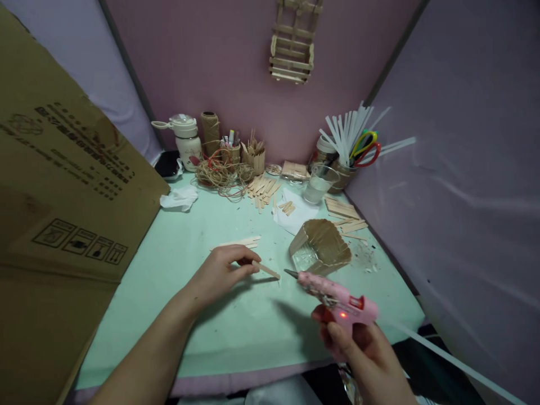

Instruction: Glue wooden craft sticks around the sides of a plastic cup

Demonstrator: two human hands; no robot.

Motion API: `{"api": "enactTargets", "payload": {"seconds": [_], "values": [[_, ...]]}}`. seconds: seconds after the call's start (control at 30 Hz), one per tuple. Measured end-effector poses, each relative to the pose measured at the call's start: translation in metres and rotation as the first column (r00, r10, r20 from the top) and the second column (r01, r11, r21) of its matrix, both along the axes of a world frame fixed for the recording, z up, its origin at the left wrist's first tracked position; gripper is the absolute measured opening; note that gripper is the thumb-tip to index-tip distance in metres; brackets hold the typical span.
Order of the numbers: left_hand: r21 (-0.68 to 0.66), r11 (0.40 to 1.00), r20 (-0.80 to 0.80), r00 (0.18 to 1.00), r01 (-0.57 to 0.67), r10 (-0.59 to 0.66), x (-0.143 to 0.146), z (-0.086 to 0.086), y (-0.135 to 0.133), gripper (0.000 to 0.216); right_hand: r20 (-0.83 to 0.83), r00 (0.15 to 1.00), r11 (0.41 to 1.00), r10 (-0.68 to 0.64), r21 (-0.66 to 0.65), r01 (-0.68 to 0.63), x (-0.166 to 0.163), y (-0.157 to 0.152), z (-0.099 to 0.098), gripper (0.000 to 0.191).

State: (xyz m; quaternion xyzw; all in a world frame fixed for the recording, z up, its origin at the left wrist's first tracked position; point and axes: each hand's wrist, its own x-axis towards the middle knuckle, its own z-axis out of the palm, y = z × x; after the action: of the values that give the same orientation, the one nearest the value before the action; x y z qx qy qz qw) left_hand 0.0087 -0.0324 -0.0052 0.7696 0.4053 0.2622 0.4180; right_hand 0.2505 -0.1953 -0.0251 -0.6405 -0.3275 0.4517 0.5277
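Observation:
My left hand (230, 266) pinches one end of a wooden craft stick (266, 270), whose other end points right, a little above the table. Wrapped round the handle of a pink hot glue gun (337, 298) is my right hand (354, 349). The gun's lit indicator glows red and a long white glue stick (455, 357) runs out of its back. Its nozzle points left, close to the craft stick's free end but apart from it. Behind the gun sits a box made of craft sticks (320, 244), open at the top. More craft sticks (240, 243) lie just beyond my left hand.
A large cardboard box (71, 185) walls off the left. Along the back stand a white bottle (188, 143), tangled twine (221, 174), loose sticks (264, 191), a plastic cup (319, 184), and a holder of glue sticks and scissors (343, 171). Stick stacks (341, 208) lie at the right.

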Motion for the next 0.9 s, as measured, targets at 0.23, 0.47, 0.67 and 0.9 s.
{"api": "enactTargets", "payload": {"seconds": [0.23, 0.47, 0.67, 0.9], "values": [[0.111, 0.991, -0.013, 0.997, -0.075, 0.077, -0.012, -0.020, -0.018, 0.014, 0.220, 0.964, 0.988, 0.149, -0.077, -0.135, -0.015, 0.007, -0.027, 0.053], [0.195, 0.978, -0.073, 0.993, -0.073, 0.089, -0.016, -0.025, -0.021, 0.014, 0.323, 0.935, 0.989, 0.144, -0.021, -0.145, -0.035, 0.014, -0.022, 0.054], [0.232, 0.971, -0.080, 0.993, -0.062, 0.082, -0.014, -0.023, -0.022, 0.014, 0.357, 0.921, 0.984, 0.157, 0.028, -0.179, -0.040, 0.019, -0.014, 0.053], [0.243, 0.969, -0.092, 0.993, -0.047, 0.071, -0.013, -0.022, -0.022, 0.014, 0.385, 0.914, 0.986, 0.130, 0.048, -0.161, -0.041, 0.018, -0.019, 0.047]]}}
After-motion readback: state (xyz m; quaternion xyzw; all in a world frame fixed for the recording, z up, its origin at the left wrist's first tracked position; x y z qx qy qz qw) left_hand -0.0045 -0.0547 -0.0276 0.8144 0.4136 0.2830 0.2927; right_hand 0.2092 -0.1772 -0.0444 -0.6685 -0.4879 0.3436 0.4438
